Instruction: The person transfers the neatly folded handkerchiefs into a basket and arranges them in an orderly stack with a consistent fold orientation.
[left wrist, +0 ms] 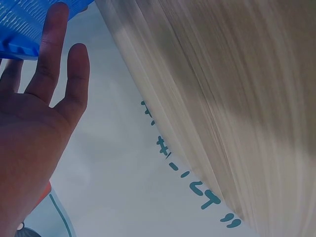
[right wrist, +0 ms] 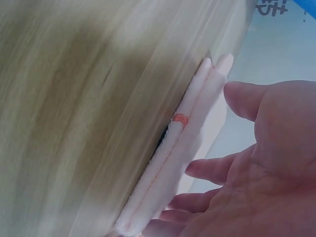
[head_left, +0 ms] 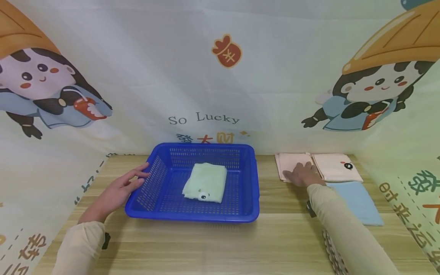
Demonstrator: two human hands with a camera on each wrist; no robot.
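A blue plastic basket stands on the wooden table, with a folded pale green towel lying on its bottom. My left hand is at the basket's left rim, its fingers extended against the side. The left wrist view shows those fingers spread near the basket's blue wall. At the right, my right hand reaches over a folded pink towel. Seen from the right wrist, its fingertips touch the fluffy pink towel, with fingers loosely bent and the thumb apart from them.
Another folded pink towel with a dark embroidered patch lies right of my right hand. A light blue towel lies in front of it, partly behind my sleeve. A printed cloth hangs along the table's back and sides.
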